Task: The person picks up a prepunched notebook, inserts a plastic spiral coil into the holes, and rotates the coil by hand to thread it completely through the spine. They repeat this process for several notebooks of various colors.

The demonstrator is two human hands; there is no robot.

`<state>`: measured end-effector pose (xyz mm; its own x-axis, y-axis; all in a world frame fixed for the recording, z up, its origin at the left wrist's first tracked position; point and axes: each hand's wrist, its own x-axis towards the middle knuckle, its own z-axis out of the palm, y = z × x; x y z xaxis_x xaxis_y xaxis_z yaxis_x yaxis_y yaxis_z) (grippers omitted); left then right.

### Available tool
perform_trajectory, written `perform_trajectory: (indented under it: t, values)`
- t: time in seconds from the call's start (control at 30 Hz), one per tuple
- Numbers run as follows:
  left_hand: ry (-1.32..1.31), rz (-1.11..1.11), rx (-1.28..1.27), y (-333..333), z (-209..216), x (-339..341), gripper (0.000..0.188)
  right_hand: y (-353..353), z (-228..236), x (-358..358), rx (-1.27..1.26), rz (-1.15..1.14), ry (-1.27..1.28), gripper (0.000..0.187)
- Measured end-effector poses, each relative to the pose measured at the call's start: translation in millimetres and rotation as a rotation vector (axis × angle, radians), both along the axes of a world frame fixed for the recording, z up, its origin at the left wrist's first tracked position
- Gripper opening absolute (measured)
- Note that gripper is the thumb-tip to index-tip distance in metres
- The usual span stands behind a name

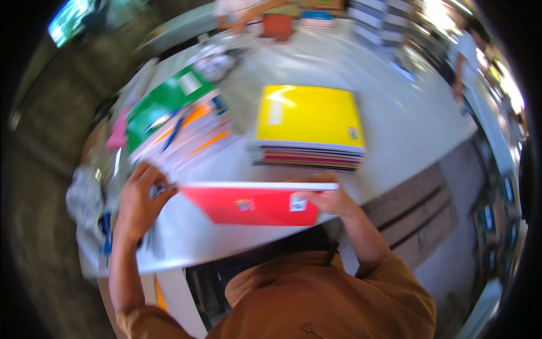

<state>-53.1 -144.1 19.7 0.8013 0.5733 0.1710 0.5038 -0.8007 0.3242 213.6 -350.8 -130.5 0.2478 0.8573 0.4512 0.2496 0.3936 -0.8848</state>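
Note:
A red spiral notebook (248, 204) is held on edge above the near side of the table, its white bound edge up. My right hand (330, 196) grips its right end, thumb on the cover beside a small white label. At the notebook's left end, my left hand (142, 200) is closed, thumb and fingers pinched together by the binding's corner; a small dark thing shows between them, too blurred to name. Beyond the notebook stands a stack of spiral notebooks (310, 118) with a yellow cover on top.
At left on the white table (418, 113) lie a green notebook (164, 107), white and orange sheets (192, 133) and a blue pen (173, 134). Crumpled plastic (84, 192) hangs by the left edge. Tall stacks (381, 22) stand far back. Other people are across the table and at right.

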Motion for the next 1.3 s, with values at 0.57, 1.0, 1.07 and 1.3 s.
perform_trajectory:
  t: [0.57, 1.0, 1.07, 1.3]
  values:
    - [-0.007, -0.236, 0.428, -31.5, -1.1, 8.3, 0.028, -6.4, 5.5, -8.6, 0.033, 0.139, -0.094, 0.047]
    - [0.290, -0.061, 0.374, -34.5, 18.9, -8.4, 0.039, -4.2, 1.4, -12.3, 0.103, 0.171, -0.105, 0.050]
    - [0.058, -0.185, 0.454, -33.6, 7.7, 3.4, 0.036, -5.8, 3.2, -10.3, 0.093, 0.099, -0.186, 0.049]
    - [-0.192, 0.109, 0.884, -23.8, -43.1, -7.9, 0.091, -1.7, 3.1, -20.6, 0.202, 0.000, -0.338, 0.036]
